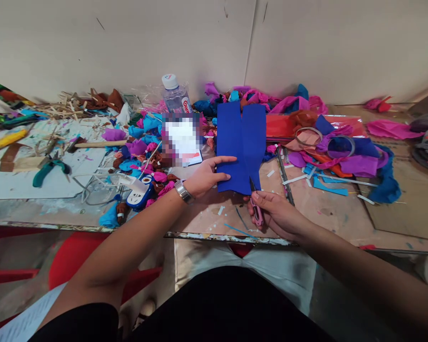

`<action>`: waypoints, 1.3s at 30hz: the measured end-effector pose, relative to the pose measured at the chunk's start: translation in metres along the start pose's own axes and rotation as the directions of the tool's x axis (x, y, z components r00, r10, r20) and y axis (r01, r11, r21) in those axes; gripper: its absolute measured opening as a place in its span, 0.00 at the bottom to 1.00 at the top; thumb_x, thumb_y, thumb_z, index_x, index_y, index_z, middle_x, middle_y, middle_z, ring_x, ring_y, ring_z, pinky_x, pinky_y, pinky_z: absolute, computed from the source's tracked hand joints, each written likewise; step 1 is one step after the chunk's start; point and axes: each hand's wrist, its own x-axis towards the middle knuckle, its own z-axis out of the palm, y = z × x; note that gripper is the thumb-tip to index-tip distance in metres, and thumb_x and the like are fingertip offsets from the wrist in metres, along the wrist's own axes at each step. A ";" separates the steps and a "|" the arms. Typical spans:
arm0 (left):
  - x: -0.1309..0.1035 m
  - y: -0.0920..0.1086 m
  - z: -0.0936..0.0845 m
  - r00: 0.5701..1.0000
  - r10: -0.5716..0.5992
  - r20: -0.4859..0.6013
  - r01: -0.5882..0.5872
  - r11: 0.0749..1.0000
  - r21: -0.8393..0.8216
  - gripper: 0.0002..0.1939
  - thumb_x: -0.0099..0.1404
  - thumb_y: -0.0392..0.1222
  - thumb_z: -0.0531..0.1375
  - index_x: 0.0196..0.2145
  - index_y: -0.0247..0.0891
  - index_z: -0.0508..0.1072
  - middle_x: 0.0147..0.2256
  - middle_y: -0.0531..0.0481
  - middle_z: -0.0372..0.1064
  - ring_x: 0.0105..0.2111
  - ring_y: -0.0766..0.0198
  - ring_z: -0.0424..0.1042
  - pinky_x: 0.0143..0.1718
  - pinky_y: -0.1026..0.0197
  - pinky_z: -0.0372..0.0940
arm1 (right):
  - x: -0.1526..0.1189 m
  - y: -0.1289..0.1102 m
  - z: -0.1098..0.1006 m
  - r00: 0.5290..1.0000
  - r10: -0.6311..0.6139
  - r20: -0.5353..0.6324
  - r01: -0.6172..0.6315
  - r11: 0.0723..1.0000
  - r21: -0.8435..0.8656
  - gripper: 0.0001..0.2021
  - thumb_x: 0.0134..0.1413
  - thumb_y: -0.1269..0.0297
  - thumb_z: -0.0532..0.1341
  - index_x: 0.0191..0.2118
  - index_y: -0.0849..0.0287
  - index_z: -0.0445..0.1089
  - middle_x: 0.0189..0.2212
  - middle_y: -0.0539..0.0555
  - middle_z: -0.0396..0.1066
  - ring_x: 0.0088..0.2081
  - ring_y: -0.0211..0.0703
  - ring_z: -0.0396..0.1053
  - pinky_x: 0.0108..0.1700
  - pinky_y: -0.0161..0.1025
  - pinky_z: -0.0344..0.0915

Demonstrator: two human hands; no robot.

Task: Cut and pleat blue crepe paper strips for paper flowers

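Note:
My left hand (207, 178) lies with fingers stretched out, index finger and thumb resting on the left part of a dark blue sheet (231, 142). A long slit runs through the sheet from its far edge towards me, narrowing near the front. My right hand (274, 211) is closed around a pink-handled cutting tool (257, 213). Its dark pointed blade lies over the sheet's near edge, in line with the slit. Whether the tool is a knife or scissors is unclear. The sheet's near edge looks slightly lifted.
Behind my left hand are a blurred phone (183, 140) and a plastic bottle (178, 97). A power strip (140, 194), pliers (52, 168) and a hammer (100, 143) lie leftward. Coloured fabric scraps (360, 161) and clear rings (340, 146) lie rightward. A wall (128, 47) rises behind.

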 end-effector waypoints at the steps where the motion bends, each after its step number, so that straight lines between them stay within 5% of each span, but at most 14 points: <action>1: 0.000 0.000 0.000 1.000 -0.002 -0.001 0.002 1.000 0.002 0.31 0.57 0.32 0.69 0.59 0.40 0.75 0.58 0.40 0.73 0.43 0.62 0.78 0.40 0.63 0.75 | 0.000 0.000 0.000 1.000 0.000 0.000 0.000 1.000 0.001 0.21 0.53 0.47 0.74 0.38 0.60 0.72 0.25 0.48 0.71 0.21 0.35 0.69 0.18 0.32 0.63; 39: -0.001 0.003 0.003 0.998 0.000 -0.062 0.001 1.000 0.011 0.32 0.55 0.31 0.69 0.58 0.40 0.76 0.60 0.41 0.71 0.46 0.61 0.77 0.42 0.62 0.74 | -0.002 -0.001 0.003 1.000 -0.010 -0.016 0.010 1.000 0.008 0.21 0.52 0.47 0.74 0.40 0.60 0.75 0.25 0.49 0.72 0.21 0.35 0.69 0.19 0.31 0.63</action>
